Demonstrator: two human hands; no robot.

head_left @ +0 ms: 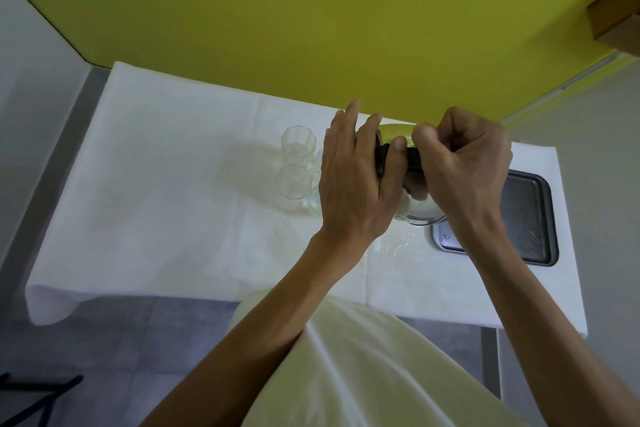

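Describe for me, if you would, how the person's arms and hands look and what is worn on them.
The left forearm and right forearm are bare, with no sleeves in view. The left hand and right hand wear no gloves, and no ring, watch or bracelet shows. The visible nails are short and unpainted. Below the arms hangs a pale cream garment.

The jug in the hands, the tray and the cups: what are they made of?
Jug: clear glass or plastic body, see-through with glints; black band, probably matte plastic. Tray: grey metal, dull sheen, rolled rim. Cups: clear and faceted, glass or hard plastic; cannot tell which.
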